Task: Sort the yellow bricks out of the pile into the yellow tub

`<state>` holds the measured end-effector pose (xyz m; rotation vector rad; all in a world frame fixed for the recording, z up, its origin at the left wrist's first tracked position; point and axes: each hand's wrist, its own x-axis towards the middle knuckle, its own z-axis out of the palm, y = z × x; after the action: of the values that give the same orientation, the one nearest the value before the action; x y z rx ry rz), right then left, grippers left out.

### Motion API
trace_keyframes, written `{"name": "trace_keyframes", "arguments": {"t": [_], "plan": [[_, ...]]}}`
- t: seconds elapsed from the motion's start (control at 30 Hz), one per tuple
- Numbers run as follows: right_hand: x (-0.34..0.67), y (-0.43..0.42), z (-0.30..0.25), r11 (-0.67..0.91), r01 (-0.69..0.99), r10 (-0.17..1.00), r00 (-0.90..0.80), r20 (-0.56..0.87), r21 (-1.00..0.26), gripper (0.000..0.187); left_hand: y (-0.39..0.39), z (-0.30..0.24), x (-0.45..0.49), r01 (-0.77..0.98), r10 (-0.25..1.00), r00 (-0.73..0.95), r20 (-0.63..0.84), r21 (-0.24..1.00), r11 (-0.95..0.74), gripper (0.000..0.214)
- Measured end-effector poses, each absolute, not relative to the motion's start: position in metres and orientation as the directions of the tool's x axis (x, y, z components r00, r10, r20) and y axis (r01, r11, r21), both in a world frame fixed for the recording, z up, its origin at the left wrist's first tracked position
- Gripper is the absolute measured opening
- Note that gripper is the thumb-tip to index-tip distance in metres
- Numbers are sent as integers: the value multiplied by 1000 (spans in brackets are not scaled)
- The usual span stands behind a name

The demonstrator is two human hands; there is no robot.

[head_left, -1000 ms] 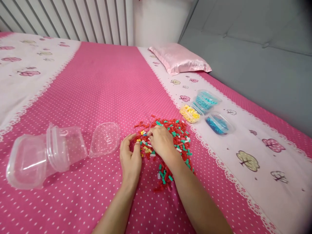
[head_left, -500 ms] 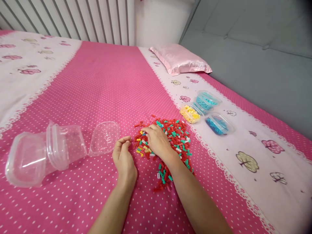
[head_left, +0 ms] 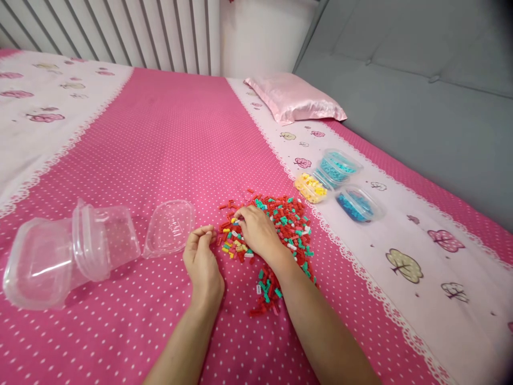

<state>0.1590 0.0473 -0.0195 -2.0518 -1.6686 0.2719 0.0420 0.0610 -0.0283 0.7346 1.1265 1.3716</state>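
A loose pile (head_left: 294, 227) of small bricks, mostly red mixed with green, white and yellow, lies near the middle of the scene on a pink bedspread (head_left: 168, 139). I see the right hand (head_left: 258, 230) over the pile's left part, fingers bent down into it; I cannot tell whether they close on a brick. The left hand (head_left: 203, 262) is just left of the pile, thumb and fingertips drawn together; whether anything sits between them I cannot tell.

I judge the step in hand to be picking through the pile. The next move, I think, calls for a light fingertip pinch that leaves neighbouring bricks undisturbed.

Left of the hands lie a see-through lid (head_left: 170, 229) and see-through tubs (head_left: 106, 240). Farther right stand a yellow-filled tub (head_left: 310, 187), a teal-filled tub (head_left: 339, 167) and a blue-filled tub (head_left: 356, 204). Beyond is a pillow (head_left: 294, 99).
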Motion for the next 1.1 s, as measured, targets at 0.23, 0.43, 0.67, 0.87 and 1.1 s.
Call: {"name": "trace_keyframes", "arguments": {"t": [0.23, 0.43, 0.67, 0.87, 1.1], "plan": [[160, 46, -18, -52, 882, 983, 129, 132, -469, 26, 59, -26, 41, -379, 969, -144, -199, 916, 132, 12], [161, 44, -16, -11, 868, 987, 89, 134, -497, 25, 60, -25, 42, -377, 969, -147, -200, 917, 132, 11], [161, 45, -15, -10, 855, 990, 82, 116, -519, 19, 59, -25, 42, -418, 965, -147, -218, 898, 138, 12], [161, 46, -16, -13, 869, 992, 74, 104, -494, 22, 59, -25, 43, -428, 967, -149, -208, 895, 126, 11], [160, 45, -14, -28, 857, 989, 98, 110, -514, 18, 60, -26, 42, -425, 967, -151, -207, 897, 125, 10]]}}
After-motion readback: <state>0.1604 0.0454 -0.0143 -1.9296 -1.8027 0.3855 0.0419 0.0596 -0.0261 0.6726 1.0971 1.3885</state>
